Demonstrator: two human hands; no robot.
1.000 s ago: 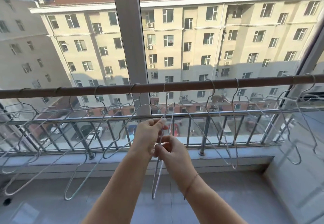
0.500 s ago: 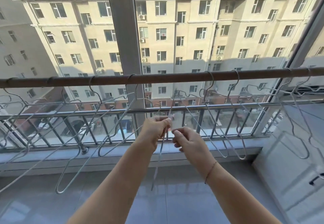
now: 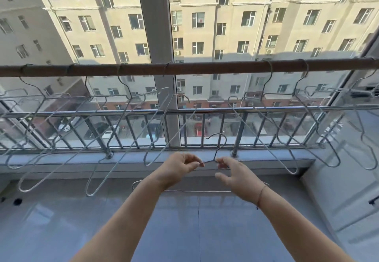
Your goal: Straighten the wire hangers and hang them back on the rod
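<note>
A brown rod (image 3: 205, 67) runs across the window at upper middle. Several bent wire hangers (image 3: 114, 138) hang from it, tilted and tangled, on both sides. I hold one wire hanger (image 3: 220, 145) off the rod, below it and in front of the sill, its hook pointing up. My left hand (image 3: 180, 166) pinches its left shoulder next to the neck. My right hand (image 3: 233, 171) pinches the right shoulder. The hanger's bottom bar (image 3: 196, 191) lies level under both wrists.
A metal railing (image 3: 205, 111) stands behind the glass, with a grey sill (image 3: 61, 159) beneath. A vertical window post (image 3: 155, 36) rises at centre. A white wall panel (image 3: 348, 179) stands close on the right. Tiled floor (image 3: 61, 220) spreads below.
The hanger was hooked on the rod and hung folded narrow between my hands. Now it is off the rod, lower, and spread wide with its bottom bar level. The view tilted down.
</note>
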